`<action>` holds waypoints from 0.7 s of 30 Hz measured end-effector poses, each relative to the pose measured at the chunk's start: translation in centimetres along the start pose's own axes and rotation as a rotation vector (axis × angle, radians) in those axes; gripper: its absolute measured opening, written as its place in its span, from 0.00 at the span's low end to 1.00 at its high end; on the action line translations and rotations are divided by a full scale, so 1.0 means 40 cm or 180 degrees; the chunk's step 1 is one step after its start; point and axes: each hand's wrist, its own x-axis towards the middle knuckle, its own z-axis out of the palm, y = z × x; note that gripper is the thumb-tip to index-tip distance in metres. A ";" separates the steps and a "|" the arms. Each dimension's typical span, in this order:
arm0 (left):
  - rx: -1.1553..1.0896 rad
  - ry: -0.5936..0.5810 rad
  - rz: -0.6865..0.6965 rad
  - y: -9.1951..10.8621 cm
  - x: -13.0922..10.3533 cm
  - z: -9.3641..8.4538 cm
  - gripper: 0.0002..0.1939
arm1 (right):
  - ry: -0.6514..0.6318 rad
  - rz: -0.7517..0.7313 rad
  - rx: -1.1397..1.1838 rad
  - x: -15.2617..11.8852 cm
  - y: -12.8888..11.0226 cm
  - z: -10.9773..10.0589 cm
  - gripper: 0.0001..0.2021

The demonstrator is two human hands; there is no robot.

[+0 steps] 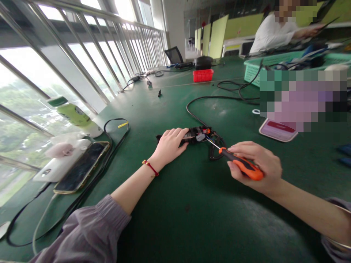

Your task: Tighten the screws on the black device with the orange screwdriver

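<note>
Bottle (78,117) with green cap stands by the railing (90,16), at the left edge of the green table (175,223); a dark-screened phone (82,168) lies near it. Left hand (172,140) rests palm down, fingers together and thumb apart, clasping a black device (193,136) at mid-table. Wires show at the device's right end, where the shaft of an orange-and-black screwdriver (242,164) reaches; tip contact cannot be confirmed. Right hand (256,164) pinches the screwdriver's handle between thumb and fingers. Beyond it lies a pale-rimmed phone (278,129).
</note>
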 end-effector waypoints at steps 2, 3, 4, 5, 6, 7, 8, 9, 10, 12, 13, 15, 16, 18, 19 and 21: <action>0.0003 0.0001 0.0003 0.000 0.000 0.000 0.19 | 0.0128 0.0012 -0.0025 0.002 -0.001 0.000 0.21; 0.0003 0.0002 0.0003 0.000 0.000 0.000 0.19 | 0.0186 0.0030 0.0011 0.003 -0.001 0.000 0.22; 0.0004 0.0000 0.0000 0.000 0.001 0.000 0.19 | 0.0217 0.0056 0.0081 0.004 0.000 0.001 0.23; 0.0008 -0.0003 -0.0001 0.000 0.001 0.000 0.19 | 0.0218 0.0079 0.0173 0.005 0.000 0.002 0.24; 0.0013 -0.0005 -0.0002 0.000 0.001 0.001 0.19 | 0.0202 0.0091 0.0251 0.005 0.001 0.003 0.24; 0.0018 -0.0006 -0.0001 0.000 0.001 0.001 0.19 | 0.0183 0.0079 0.0289 0.005 0.002 0.004 0.25; 0.0022 -0.0004 0.0001 0.000 0.001 0.001 0.19 | 0.0157 0.0053 0.0273 0.005 0.002 0.005 0.25; 0.0024 -0.0001 0.0002 0.000 0.000 0.001 0.19 | 0.0114 0.0020 0.0220 0.004 0.003 0.005 0.24; 0.0023 0.0001 0.0004 0.000 0.000 0.001 0.19 | 0.0063 -0.0012 0.0148 0.003 0.003 0.005 0.23; 0.0019 0.0007 0.0002 0.000 0.000 0.000 0.19 | 0.0003 -0.0044 0.0030 0.000 0.003 0.005 0.21; 0.0014 0.0009 0.0003 0.000 0.000 0.000 0.19 | 0.0023 -0.0038 0.0004 0.000 0.003 0.004 0.21; -0.0007 0.0009 0.0005 0.000 -0.001 0.000 0.19 | 0.0124 0.0027 0.0021 -0.001 0.003 0.004 0.22; -0.0020 0.0008 0.0003 0.000 -0.001 0.000 0.19 | 0.0170 0.0061 0.0051 -0.001 0.003 0.004 0.23; -0.0045 0.0008 -0.0007 0.000 0.000 0.000 0.19 | 0.0167 0.0074 0.0078 0.001 0.002 0.003 0.21; -0.0051 0.0011 -0.0013 0.000 0.000 0.000 0.19 | 0.0122 0.0054 0.0069 0.003 0.002 0.002 0.20; -0.0049 0.0018 -0.0015 0.001 0.000 0.001 0.19 | 0.0013 -0.0003 0.0014 0.004 0.000 0.001 0.17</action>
